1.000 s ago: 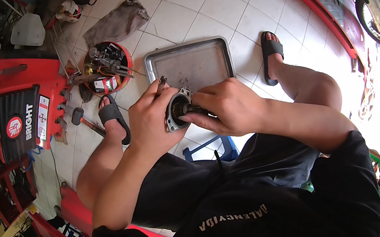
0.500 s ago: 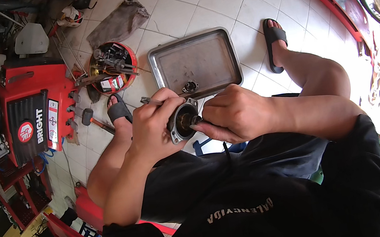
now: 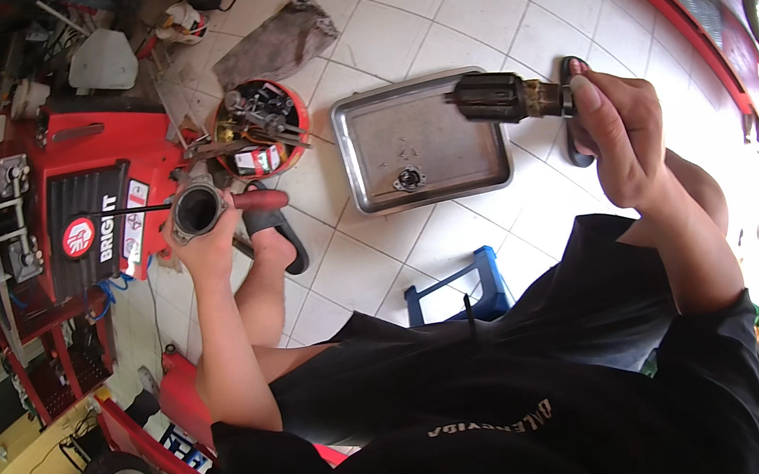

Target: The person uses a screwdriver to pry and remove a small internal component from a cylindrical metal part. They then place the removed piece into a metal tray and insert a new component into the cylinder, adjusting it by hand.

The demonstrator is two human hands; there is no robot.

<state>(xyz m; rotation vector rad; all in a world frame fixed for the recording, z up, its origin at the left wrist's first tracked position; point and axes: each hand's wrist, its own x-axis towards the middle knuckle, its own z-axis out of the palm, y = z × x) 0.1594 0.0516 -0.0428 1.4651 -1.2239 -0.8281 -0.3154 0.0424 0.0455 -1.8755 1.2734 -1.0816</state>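
Evidently, your left hand [image 3: 207, 250] grips metal housing [image 3: 195, 212], mouth facing you, red-handled screwdriver [image 3: 260, 200] lying behind it; your right hand [image 3: 626, 124] pinches dark armature [image 3: 497, 99] by 1 end, likely sparing its body, above tray [image 3: 462, 184].

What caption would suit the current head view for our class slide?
Left hand holding a metal housing and red-handled tool, right hand gripping a dark cylindrical part, tray on the floor.

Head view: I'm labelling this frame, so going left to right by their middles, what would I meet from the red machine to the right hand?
Red machine, left hand holding the motor housing, red bucket, metal tray, motor armature, right hand.
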